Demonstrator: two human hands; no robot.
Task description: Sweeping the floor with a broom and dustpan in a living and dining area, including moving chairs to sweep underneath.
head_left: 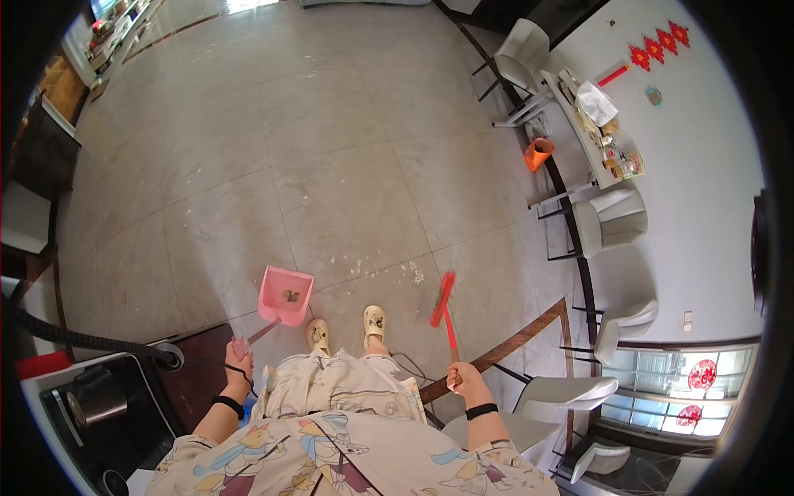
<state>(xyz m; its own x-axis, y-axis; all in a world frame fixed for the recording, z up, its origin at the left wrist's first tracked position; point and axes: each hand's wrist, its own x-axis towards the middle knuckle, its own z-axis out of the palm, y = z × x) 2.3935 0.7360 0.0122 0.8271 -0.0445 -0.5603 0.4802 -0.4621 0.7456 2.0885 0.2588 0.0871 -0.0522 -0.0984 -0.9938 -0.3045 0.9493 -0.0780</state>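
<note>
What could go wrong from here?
Spill: the left hand holds the pink dustpan with debris inside; a tilt could tip it out.
Scatter: loose white bits lie beside the red broom in the right hand; a hard flick might spread them.
Tracking: the bits lie just ahead of the right shoe, so a step forward could crush or carry them.

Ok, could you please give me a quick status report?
Left hand holding pink dustpan, debris inside. Right hand holding red broom. White scraps on floor. Yellow shoes between dustpan and broom.
</note>
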